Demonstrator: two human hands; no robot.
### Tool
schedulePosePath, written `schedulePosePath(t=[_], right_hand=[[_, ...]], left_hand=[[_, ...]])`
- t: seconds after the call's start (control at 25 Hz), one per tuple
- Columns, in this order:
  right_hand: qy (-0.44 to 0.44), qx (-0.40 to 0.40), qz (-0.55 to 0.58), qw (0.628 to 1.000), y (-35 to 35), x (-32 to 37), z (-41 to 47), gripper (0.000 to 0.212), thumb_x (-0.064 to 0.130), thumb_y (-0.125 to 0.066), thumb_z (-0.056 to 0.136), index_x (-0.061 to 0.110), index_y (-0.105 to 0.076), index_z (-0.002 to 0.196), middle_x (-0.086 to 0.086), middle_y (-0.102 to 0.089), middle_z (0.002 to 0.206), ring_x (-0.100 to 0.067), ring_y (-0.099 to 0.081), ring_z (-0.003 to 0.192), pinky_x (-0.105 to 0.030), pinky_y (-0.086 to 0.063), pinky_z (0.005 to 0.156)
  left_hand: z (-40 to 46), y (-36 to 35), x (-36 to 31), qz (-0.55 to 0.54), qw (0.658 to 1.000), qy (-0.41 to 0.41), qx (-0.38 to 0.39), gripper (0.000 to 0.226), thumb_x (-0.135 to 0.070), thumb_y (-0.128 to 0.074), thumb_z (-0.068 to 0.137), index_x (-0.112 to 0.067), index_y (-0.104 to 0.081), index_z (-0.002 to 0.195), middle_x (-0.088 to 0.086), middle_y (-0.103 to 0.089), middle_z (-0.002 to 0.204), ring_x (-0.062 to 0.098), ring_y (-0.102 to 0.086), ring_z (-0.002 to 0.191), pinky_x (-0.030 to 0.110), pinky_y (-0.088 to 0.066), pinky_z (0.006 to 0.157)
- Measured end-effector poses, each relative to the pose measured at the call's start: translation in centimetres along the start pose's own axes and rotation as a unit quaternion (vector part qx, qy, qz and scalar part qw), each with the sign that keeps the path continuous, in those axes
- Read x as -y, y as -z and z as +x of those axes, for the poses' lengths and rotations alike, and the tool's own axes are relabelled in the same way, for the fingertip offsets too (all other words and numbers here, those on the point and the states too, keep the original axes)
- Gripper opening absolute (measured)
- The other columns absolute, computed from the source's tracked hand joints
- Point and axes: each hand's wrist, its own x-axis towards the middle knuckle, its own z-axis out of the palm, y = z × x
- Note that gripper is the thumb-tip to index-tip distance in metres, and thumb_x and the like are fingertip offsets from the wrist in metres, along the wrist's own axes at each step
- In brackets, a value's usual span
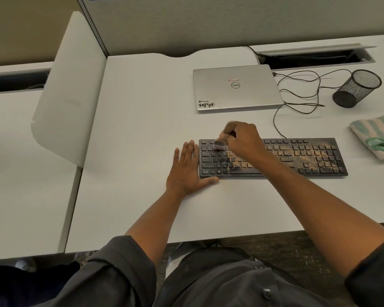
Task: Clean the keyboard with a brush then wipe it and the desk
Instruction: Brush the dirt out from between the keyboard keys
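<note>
A black keyboard (302,156) lies on the white desk (142,120), its middle and right keys dusted with brown powder. My right hand (245,138) grips a wooden-handled brush (225,136); the blurred bristles touch the upper-left keys. My left hand (187,169) lies flat on the desk against the keyboard's left end, fingers straight, thumb along its front edge. A striped green and white cloth (375,136) sits folded at the right edge of the desk.
A closed silver laptop (236,87) lies behind the keyboard, with black cables (302,94) looping to its right. A black mesh pen cup (356,88) lies tipped at the far right. A white divider panel (69,89) stands on the left.
</note>
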Motion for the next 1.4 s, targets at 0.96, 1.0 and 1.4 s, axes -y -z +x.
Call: schedulePosePath(t=[0.96,1.0,1.4], right_hand=[[0.011,0.080,-0.093,0.992,0.5,-0.3,-1.8,0.011,0.018,-0.064,0.085,0.012,-0.067,0.076,-0.002,-0.068,0.071,-0.018,-0.058,0.066,-0.028,-0.039,0.057],[0.011,0.093,-0.101,0.990,0.8,-0.2,-1.8,0.012,0.015,-0.060,0.084,0.011,-0.068,0.076,-0.004,-0.069,0.072,-0.021,-0.060,0.069,-0.029,-0.042,0.059],[0.120,0.003,-0.061,0.991,-1.1,-0.1,1.3,0.016,0.026,-0.069,0.092,0.012,-0.070,0.085,0.001,-0.065,0.067,-0.012,-0.052,0.057,-0.024,-0.034,0.055]], left_hand=[[-0.1,0.0,0.0,0.000,1.000,0.001,0.000,0.131,-0.099,-0.025,0.074,-0.007,0.007,0.161,0.011,0.013,0.169,0.022,0.020,0.155,0.049,0.009,0.125],[-0.1,0.0,0.0,0.001,1.000,0.000,0.000,0.131,-0.100,-0.024,0.073,-0.007,0.007,0.161,0.011,0.013,0.169,0.022,0.020,0.155,0.050,0.009,0.125],[0.1,-0.2,0.1,0.000,1.000,0.003,0.000,0.131,-0.099,-0.028,0.074,-0.007,0.007,0.161,0.011,0.013,0.169,0.022,0.020,0.155,0.049,0.010,0.125]])
